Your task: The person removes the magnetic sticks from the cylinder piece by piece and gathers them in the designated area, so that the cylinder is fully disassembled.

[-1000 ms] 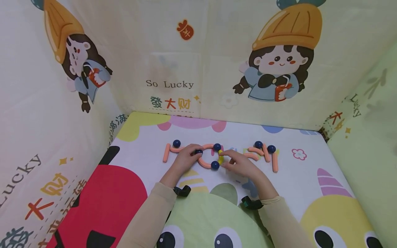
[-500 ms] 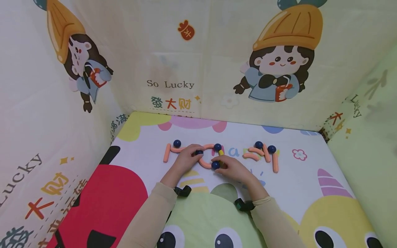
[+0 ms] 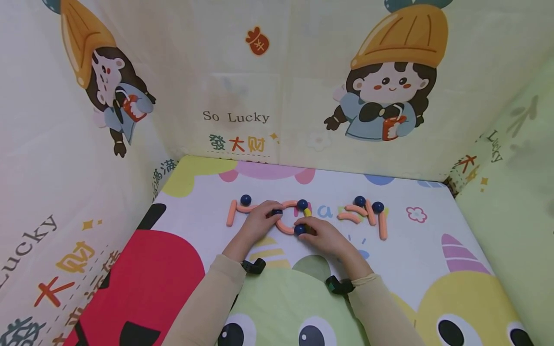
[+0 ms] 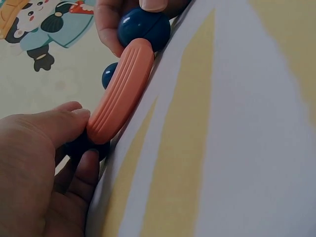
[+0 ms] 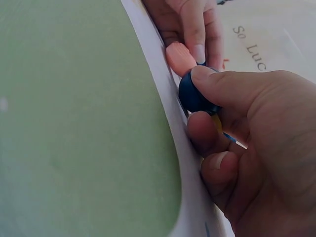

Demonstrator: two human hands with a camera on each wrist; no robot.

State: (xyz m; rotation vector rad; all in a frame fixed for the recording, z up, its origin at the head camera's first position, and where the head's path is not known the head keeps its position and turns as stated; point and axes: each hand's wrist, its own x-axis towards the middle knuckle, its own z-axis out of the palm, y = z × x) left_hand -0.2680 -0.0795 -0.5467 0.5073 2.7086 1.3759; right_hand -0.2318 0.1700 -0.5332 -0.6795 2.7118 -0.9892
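Note:
A ring of curved salmon rods (image 3: pixel 284 228), dark blue balls and a yellow curved rod (image 3: pixel 308 212) lies on the printed tabletop. At its left side, my left hand (image 3: pixel 258 222) pinches one ball (image 3: pixel 277 212), mostly covered by the fingers in the left wrist view. My right hand (image 3: pixel 323 234) holds the lower-right ball (image 5: pixel 194 97) between thumb and fingers, partly hiding the yellow rod. A ribbed salmon rod (image 4: pixel 123 91) spans the two held balls. The upper-right ball (image 3: pixel 302 204) is untouched.
Left of the ring are a straight salmon rod (image 3: pixel 231 213), a blue ball (image 3: pixel 245 200) and a curved rod (image 3: pixel 246 209). To the right lie more salmon rods (image 3: pixel 383 227) and two blue balls (image 3: pixel 359 201). A patterned cloth wall (image 3: pixel 303 158) rises behind the table.
My right hand has shifted left from beside the yellow rod and now grips the lower-right ball. The left hand keeps its place on the left ball.

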